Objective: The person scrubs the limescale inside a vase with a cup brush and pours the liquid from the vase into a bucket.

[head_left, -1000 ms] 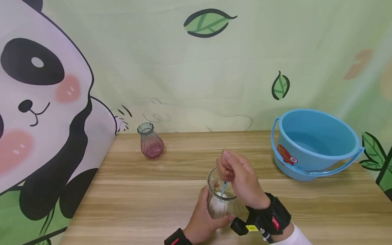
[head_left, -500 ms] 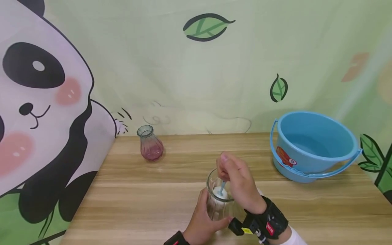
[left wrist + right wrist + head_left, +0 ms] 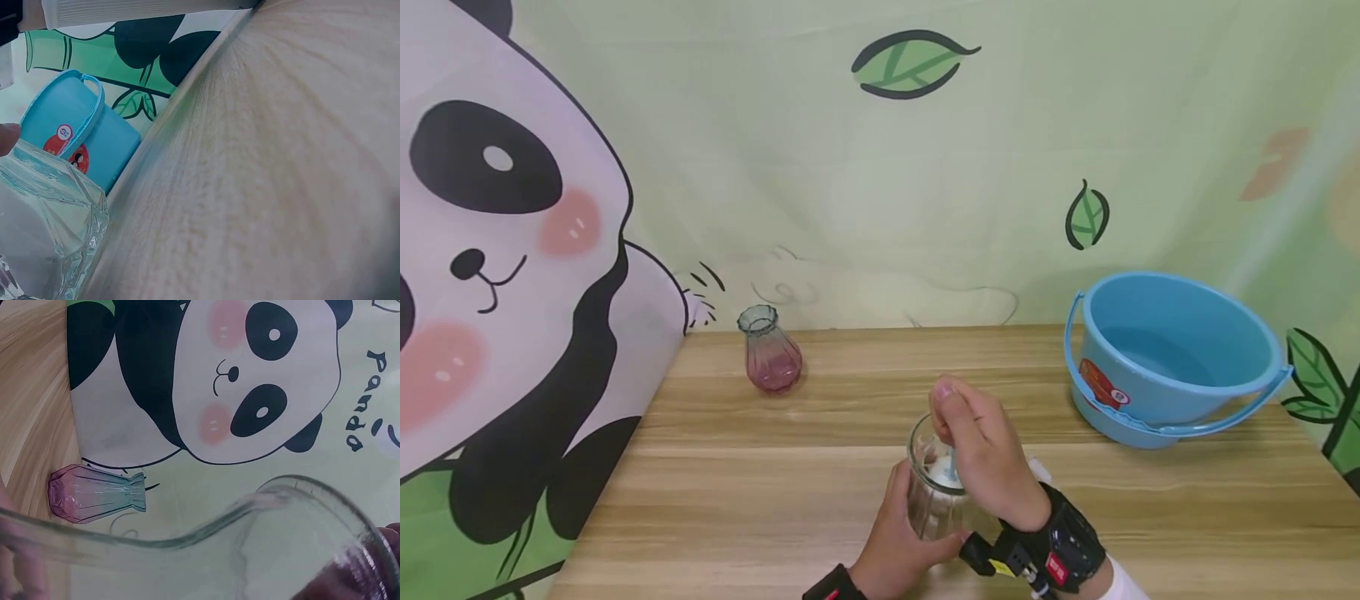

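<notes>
slightly shifted since half a second ago, the right hand (image 3: 988,458) now hides more of one blue handle (image 3: 953,463). take one clear glass jar (image 3: 934,515), mouth up at the near middle of one wooden table (image 3: 737,500), as the dial's centre. farthest left, at ten o'clock, one panda (image 3: 520,250) is printed on the backdrop (image 3: 790,150). also at ten, nearer in, one vase (image 3: 773,358), pink below and blue-green above, stands upright. at seven, the left hand (image 3: 897,537) holds the jar, fingers and thumb curved round its side. inside sits one white piece (image 3: 942,473), at the handle's lower end. at two, just above the rim, the right hand is curled tightly round the handle. farther out at two stands one blue bucket (image 3: 1150,398), well apart.
</notes>
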Demonstrator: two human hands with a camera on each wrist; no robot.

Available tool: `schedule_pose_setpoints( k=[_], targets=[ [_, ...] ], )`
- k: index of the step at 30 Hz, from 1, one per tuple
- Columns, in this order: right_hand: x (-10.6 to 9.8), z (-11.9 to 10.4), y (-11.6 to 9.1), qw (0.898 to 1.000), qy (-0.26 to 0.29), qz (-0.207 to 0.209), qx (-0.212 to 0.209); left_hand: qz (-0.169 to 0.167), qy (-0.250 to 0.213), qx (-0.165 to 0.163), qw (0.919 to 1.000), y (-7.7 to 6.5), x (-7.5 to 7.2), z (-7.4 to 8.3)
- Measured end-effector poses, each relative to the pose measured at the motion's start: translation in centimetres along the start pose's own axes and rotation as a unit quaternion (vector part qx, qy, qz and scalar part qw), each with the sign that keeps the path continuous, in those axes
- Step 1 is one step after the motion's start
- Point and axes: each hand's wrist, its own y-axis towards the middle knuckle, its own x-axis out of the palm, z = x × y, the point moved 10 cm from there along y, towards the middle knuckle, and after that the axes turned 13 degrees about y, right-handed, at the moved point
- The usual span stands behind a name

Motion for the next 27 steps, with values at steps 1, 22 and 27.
schedule_pose_setpoints(
  k=[1, 22, 27],
  targets=[
    [0.0, 0.0, 0.0, 1.0, -0.003, 0.0, 0.001, -0.001, -0.001, -0.003, 1.0, 0.0, 0.0, -0.1],
    [0.7, 0.1, 0.0, 0.999, -0.001, -0.036, 0.014, 0.003, 0.002, 0.016, 0.9999, -0.1, -0.4, 1.2],
    [0.9, 0.1, 0.0, 0.999, 0.019, -0.045, 0.014, 0.0, 0.003, 0.014, 0.9999, -0.1, -0.2, 0.6]
  ],
)
